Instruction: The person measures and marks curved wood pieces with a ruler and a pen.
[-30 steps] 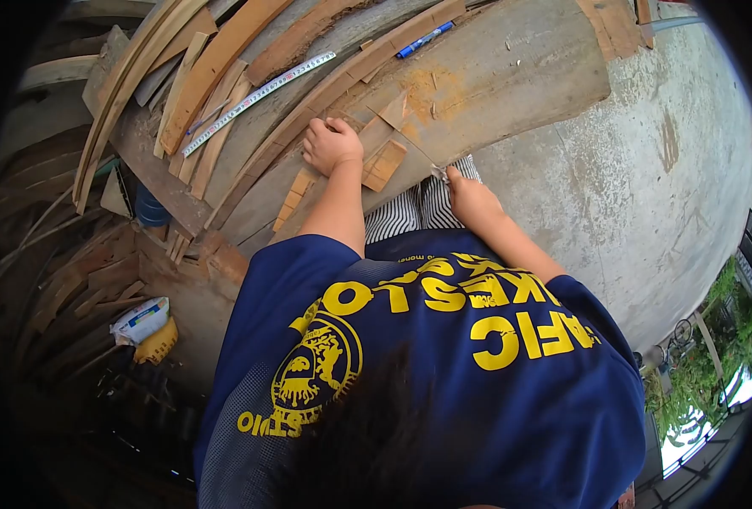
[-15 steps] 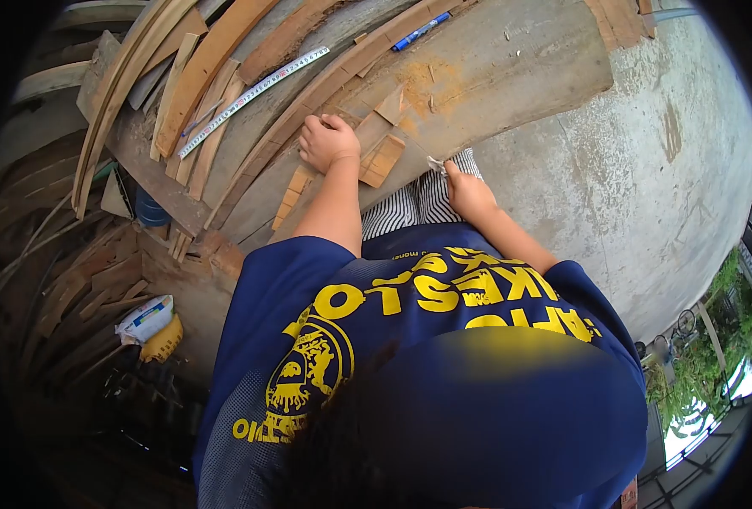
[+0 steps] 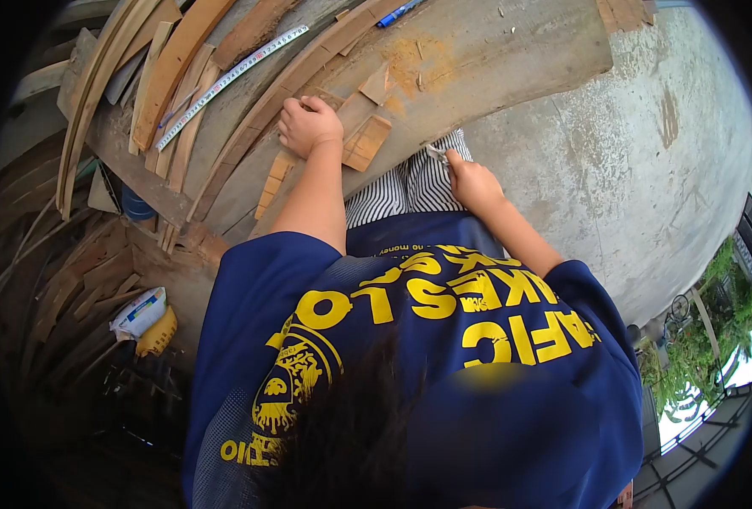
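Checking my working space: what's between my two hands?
Head view: a small wooden block lies on the plank between left hand and right hand, which pinches a small tool.

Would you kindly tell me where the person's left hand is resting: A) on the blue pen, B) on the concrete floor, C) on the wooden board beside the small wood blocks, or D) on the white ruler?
C: the left hand, closed in a fist, rests on the wooden board right beside the small wood blocks, well apart from the white ruler.
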`<state>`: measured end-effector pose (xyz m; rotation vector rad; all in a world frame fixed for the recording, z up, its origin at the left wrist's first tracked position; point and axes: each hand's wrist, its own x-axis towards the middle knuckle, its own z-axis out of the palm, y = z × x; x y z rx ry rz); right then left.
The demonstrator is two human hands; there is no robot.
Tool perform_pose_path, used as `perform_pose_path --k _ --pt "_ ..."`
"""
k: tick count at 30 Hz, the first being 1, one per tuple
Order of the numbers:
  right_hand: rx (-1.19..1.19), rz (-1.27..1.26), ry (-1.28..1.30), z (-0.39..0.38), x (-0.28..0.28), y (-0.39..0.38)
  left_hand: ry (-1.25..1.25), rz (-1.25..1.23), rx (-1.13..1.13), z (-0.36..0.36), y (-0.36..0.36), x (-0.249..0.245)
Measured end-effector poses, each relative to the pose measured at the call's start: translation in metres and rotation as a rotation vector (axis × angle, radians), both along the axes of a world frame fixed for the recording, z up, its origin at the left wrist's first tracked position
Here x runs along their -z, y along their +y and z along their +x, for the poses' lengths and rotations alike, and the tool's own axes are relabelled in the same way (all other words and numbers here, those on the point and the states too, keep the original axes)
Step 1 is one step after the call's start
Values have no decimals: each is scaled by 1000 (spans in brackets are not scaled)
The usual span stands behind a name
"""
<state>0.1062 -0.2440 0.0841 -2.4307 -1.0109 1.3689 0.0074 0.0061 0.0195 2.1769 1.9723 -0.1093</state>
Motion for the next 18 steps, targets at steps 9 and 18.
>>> perform_pose_path --k 9,18 --pt "310 -51 -9 10 -74 -31 -7 11 2 1 0 -1" --pt "1104 379 645 -5 21 125 0 17 1 1 0 0"
